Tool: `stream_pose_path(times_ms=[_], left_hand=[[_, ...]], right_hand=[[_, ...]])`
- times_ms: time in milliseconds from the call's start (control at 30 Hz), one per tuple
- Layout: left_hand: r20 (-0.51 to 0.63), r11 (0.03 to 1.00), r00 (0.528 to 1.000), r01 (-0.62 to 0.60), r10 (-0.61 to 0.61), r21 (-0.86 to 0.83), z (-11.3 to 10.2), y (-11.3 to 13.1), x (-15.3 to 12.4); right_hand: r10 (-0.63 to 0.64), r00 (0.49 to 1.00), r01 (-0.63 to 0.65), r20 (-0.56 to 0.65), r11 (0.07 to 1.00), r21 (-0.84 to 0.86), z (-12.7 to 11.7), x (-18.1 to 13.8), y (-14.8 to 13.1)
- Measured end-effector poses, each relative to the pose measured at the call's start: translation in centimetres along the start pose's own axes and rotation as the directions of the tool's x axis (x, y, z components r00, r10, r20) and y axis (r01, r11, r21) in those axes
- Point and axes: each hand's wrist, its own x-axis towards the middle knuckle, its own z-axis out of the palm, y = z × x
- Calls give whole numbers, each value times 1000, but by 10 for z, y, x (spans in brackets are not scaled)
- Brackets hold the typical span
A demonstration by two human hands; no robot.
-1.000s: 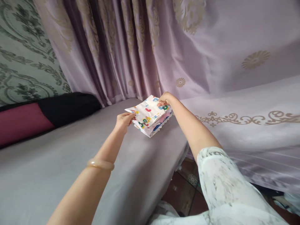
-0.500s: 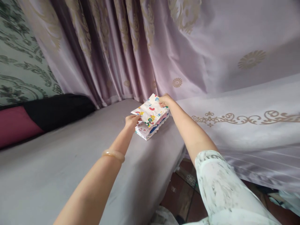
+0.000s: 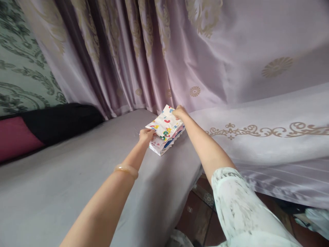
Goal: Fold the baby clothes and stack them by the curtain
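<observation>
A folded white cloth [image 3: 166, 121] with colourful printed shapes lies on top of a stack of folded fabric pieces [image 3: 158, 145]. Its left edge is pinched by my left hand [image 3: 147, 134], thumb on top. My right hand [image 3: 180, 113] is closed on the far right corner of the same cloth. Below it, the stack shows white, pink and blue layers and rests on the grey-covered surface. The fingertips under the cloth are partly hidden. A pale bangle [image 3: 126, 170] circles my left wrist.
The grey surface [image 3: 97, 164] spreads left and towards me, its edge dropping on the right to a dark tiled floor [image 3: 195, 212]. A black and maroon cushion-like object [image 3: 64, 121] lies at the left. Lilac curtains [image 3: 185, 68] hang behind and to the right.
The printed cloth has come down slightly and lies flatter on the stack. Both my hands have lowered a little with it, still holding its edges.
</observation>
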Motion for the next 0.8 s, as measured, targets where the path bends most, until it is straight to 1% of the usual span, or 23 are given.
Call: stream_pose_path(times_ms=[100,167,233,300,333,433,500,567,600,633,700,733,800], left_hand=[[-2,996,998,-63,63,67,-5,-9,2],[-11,977,988,-150,153,151,-16,-18,1],[-22,937,966,-243,257,252,-35,-30,-1],[-36,879,942,-298,334,371,-63,-44,-4],[-40,835,932,-302,359,459,-81,-52,-5],[-29,677,923,-259,383,689,-143,-82,-10],[-15,532,917,-219,400,818,-186,-104,-14],[-40,373,912,-126,408,919,-225,-124,-21],[-65,308,906,-74,418,948,-241,-132,-24],[-56,256,905,-60,422,965,-254,-139,-28],[-97,230,912,3,397,973,-271,-145,-34],[-117,236,919,27,376,971,-275,-146,-38],[-154,255,929,68,337,965,-276,-143,-43]], right_hand=[[-13,1000,13,15,1000,-22,5,-7,3],[-26,999,27,29,999,-37,9,-9,7],[-35,999,36,21,997,-68,14,-12,11],[-56,998,54,-15,993,-109,18,-16,15],[-68,997,64,-35,990,-127,21,-19,17],[-99,992,87,-72,984,-153,28,-31,20],[-122,987,102,-103,978,-181,34,-40,20],[-140,980,106,-142,969,-222,43,-48,18],[-139,978,100,-152,966,-240,47,-51,17],[-136,978,93,-157,962,-255,52,-53,16],[-148,974,94,-169,952,-290,61,-54,16],[-169,968,106,-184,944,-312,66,-53,16],[-234,946,142,-224,921,-362,71,-50,19]])
